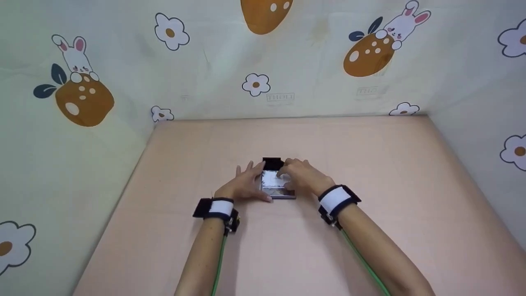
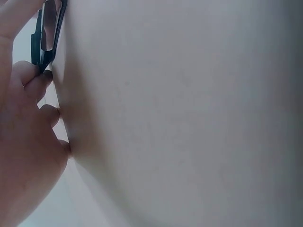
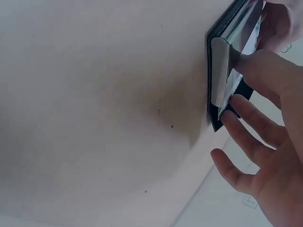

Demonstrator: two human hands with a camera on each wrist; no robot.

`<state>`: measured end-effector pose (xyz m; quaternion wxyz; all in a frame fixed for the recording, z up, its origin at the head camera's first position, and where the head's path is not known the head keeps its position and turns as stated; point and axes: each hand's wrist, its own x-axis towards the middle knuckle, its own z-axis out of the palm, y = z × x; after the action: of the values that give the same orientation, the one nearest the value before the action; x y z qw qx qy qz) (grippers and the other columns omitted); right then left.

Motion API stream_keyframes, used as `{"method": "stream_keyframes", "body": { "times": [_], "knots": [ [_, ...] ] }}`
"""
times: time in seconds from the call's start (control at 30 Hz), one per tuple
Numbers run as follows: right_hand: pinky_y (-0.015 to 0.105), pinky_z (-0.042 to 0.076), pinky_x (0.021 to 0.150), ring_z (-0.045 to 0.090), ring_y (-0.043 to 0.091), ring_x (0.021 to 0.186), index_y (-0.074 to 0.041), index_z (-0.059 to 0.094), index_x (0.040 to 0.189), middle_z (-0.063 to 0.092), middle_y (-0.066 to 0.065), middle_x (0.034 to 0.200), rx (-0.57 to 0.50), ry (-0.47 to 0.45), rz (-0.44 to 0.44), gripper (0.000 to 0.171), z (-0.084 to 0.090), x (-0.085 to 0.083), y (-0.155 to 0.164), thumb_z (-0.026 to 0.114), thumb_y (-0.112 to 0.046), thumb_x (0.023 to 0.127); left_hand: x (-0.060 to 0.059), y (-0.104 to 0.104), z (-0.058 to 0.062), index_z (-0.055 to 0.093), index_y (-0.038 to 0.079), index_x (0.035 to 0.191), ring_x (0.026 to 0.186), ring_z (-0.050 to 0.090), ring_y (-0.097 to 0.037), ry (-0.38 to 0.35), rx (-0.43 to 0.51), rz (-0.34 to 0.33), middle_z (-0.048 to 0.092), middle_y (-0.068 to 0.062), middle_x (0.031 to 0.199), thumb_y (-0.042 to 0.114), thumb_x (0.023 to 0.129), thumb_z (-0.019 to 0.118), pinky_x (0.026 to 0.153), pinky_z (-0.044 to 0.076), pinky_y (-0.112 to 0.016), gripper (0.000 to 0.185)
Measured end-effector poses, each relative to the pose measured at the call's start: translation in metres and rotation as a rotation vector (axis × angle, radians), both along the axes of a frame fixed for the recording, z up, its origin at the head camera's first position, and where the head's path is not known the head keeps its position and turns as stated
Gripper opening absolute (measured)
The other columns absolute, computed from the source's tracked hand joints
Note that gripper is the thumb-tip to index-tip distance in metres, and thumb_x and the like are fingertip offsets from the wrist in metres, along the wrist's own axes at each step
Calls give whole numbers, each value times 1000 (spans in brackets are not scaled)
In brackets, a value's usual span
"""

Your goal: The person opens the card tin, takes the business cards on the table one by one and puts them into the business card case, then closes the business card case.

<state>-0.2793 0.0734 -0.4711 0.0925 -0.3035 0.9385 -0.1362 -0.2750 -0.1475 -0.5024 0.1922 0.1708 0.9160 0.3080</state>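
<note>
A small flat dark case (image 1: pixel 277 190) with a glossy face lies on the pink table (image 1: pixel 370 172). My left hand (image 1: pixel 250 181) rests beside it with straight fingers, the thumb along the case's left edge. In the left wrist view the left hand (image 2: pixel 28 118) lies on the table, and a fingertip touches the dark case (image 2: pixel 45 38). My right hand (image 1: pixel 292 176) covers the case from the right. In the right wrist view the right hand (image 3: pixel 258 59) pinches a white card (image 3: pixel 218 71) on the glossy case (image 3: pixel 234 42) with thumb and forefinger, while the other fingers (image 3: pixel 253 127) spread out straight.
Fabric walls printed with rabbits and flowers (image 1: pixel 254 84) close the table in at the back and on both sides. Bare pink surface surrounds the case. Black and white wrist straps (image 1: pixel 220 207) with green cables are on both arms.
</note>
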Motion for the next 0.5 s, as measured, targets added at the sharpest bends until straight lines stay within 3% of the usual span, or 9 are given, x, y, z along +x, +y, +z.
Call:
{"method": "stream_keyframes", "body": {
  "times": [0.2, 0.4, 0.5],
  "knots": [
    [69, 42, 107, 57, 34, 121, -15, 75, 120, 62, 15, 126, -57, 5, 27, 27, -3, 5, 5, 68, -13, 94, 0, 0, 0, 10, 17, 162, 158, -8, -24, -7, 5, 6, 11, -1, 169, 49, 70, 88, 126, -17, -51, 125],
    [68, 42, 107, 56, 34, 124, -17, 72, 123, 60, 15, 132, -73, 21, 41, 32, -8, 11, 8, 64, -7, 93, 0, 0, -1, 10, 18, 162, 158, -8, -23, -13, 5, -1, 11, 1, 169, 50, 70, 87, 126, -17, -50, 125],
    [68, 44, 106, 55, 35, 125, -17, 70, 126, 59, 16, 134, -71, 31, 58, 42, -10, 15, 8, 65, 4, 90, -1, -1, -2, 11, 19, 162, 158, -7, -24, -5, 10, -3, 12, 0, 169, 50, 70, 88, 126, -17, -51, 124]
  ]
}}
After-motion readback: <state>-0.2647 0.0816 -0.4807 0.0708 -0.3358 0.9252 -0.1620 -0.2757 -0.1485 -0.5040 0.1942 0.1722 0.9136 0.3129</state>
